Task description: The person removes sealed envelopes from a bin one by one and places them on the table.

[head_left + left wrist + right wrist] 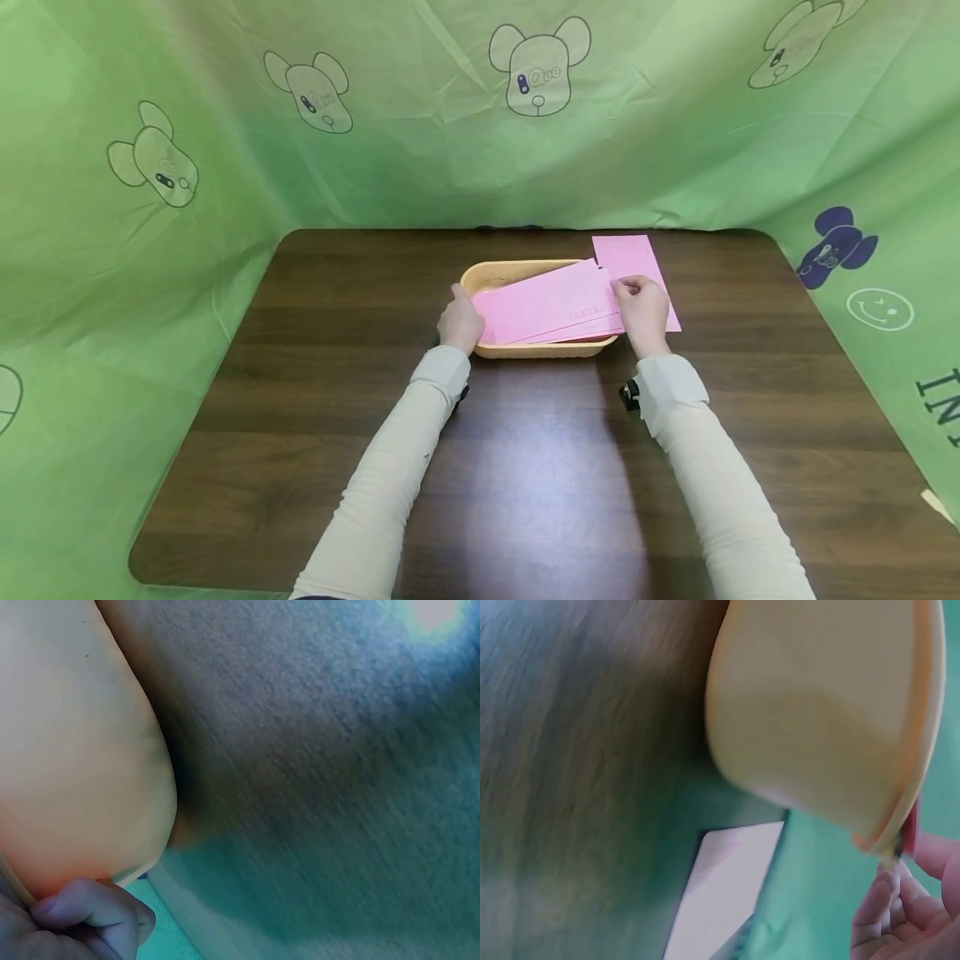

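1 stack of pink envelopes (pixel 542 298) lies aslant over the beige tub (pixel 543 352), which stands toward 12 o'clock on the table (pixel 352 358). At the tub's 9 o'clock the left hand (pixel 460 322) grips it with curled fingers; at 3 o'clock the right hand (pixel 645 310) pinches the stack's edge. Toward the tub's 2 o'clock, 1 other pink paper (pixel 630 256) lies on the table, partly behind the right hand.
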{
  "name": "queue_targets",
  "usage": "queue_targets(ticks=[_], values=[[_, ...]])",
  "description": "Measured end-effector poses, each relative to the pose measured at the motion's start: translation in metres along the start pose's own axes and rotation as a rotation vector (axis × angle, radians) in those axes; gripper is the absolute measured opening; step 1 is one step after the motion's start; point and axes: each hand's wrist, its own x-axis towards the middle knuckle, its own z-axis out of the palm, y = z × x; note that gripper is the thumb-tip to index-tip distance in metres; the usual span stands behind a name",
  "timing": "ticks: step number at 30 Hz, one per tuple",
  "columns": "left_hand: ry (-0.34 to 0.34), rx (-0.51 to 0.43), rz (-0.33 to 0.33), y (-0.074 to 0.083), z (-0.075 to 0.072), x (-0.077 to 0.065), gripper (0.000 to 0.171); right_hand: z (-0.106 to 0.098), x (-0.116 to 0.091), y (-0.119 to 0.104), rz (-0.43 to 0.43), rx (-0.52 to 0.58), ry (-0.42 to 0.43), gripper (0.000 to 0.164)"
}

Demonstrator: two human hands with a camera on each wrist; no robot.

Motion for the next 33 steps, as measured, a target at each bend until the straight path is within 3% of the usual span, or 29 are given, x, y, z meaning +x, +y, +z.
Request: queue_targets(ticks=[5, 12, 21, 28, 33], values=[[0.003, 0.014, -0.007, 0.001, 0.000, 0.000, 0.055, 0.004, -0.003, -0.007, -0.054, -0.036, -0.061, 0.031], [0.011, 0.003, -0.005, 0.000, 0.002, -0.002, 0.054, 0.006, -0.003, -0.006, -0.007, -0.086, -0.103, 0.044], [0.036, -0.018, 0.007, 0.001, 0.000, -0.002, 0.048, 0.001, -0.003, -0.007, 0.039, -0.067, -0.063, 0.036], [0.034, 0.023, 0.015, -0.001, 0.002, -0.001, 0.048, -0.007, -0.003, -0.007, 0.103, -0.054, -0.050, 0.032], [0.045, 0.032, 0.010, -0.001, 0.004, 0.000, 0.052, -0.025, 0.002, -0.003, 0.096, -0.048, -0.198, 0.035]])
